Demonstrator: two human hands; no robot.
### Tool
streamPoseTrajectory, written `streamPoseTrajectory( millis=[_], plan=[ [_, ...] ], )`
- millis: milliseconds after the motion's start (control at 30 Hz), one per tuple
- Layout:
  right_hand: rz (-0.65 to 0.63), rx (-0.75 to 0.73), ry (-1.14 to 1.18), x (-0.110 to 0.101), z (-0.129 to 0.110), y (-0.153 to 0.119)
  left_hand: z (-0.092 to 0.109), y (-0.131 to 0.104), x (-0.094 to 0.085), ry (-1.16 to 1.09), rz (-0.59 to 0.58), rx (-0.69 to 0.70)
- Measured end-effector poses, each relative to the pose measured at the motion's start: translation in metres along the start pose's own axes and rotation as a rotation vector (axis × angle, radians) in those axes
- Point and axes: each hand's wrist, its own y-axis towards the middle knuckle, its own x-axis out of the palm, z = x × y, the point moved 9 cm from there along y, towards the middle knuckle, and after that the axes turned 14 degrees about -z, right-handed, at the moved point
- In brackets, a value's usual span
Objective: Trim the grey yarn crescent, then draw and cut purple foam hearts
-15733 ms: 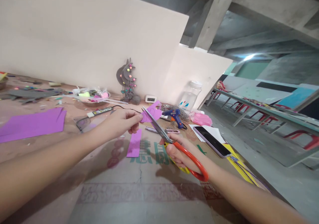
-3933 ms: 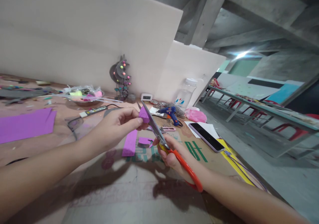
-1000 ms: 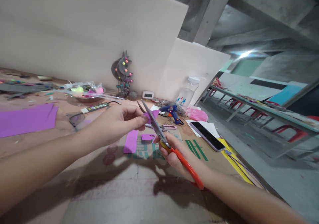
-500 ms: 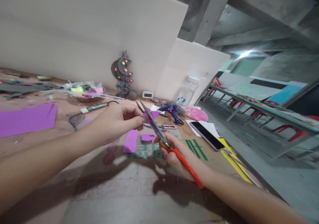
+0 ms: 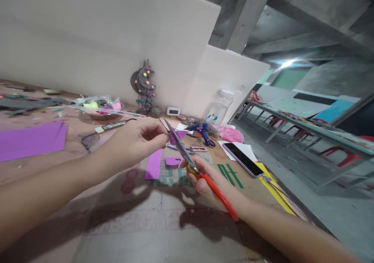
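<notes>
My left hand (image 5: 147,138) pinches a small piece of purple felt or paper (image 5: 179,136) between thumb and fingers. Wrapped round the orange handles of a pair of scissors (image 5: 184,152) is my right hand (image 5: 204,175). The scissor blades point up and left, slightly apart at the tips, and cross in front of the purple piece. Below the hands, a purple strip (image 5: 153,165) and a small purple offcut with a curved notch (image 5: 173,161) lie on the cardboard (image 5: 163,216). Small pink-handled snips (image 5: 198,149) lie just behind the scissors.
A blue glue gun (image 5: 203,132), a phone (image 5: 243,159), a clear bottle (image 5: 220,107) and a pink bag (image 5: 230,133) stand or lie to the right. Leftward are a larger purple sheet (image 5: 32,140), glasses (image 5: 89,140) and a bowl (image 5: 101,115). A grey moon ornament (image 5: 143,83) leans against the white board.
My left hand has shifted very slightly left and the purple piece has tilted a little. The scissors and my right hand look almost unmoved.
</notes>
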Motion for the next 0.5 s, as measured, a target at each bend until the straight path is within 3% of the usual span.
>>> streamPoseTrajectory(
  millis=[167,500],
  plan=[
    [0.004,-0.01,-0.006,0.001,-0.004,0.0,0.004,-0.004,-0.009,0.018,0.092,0.026],
    [0.005,-0.02,-0.013,0.0,-0.002,-0.001,0.011,-0.005,-0.006,-0.077,0.098,0.071]
  ],
)
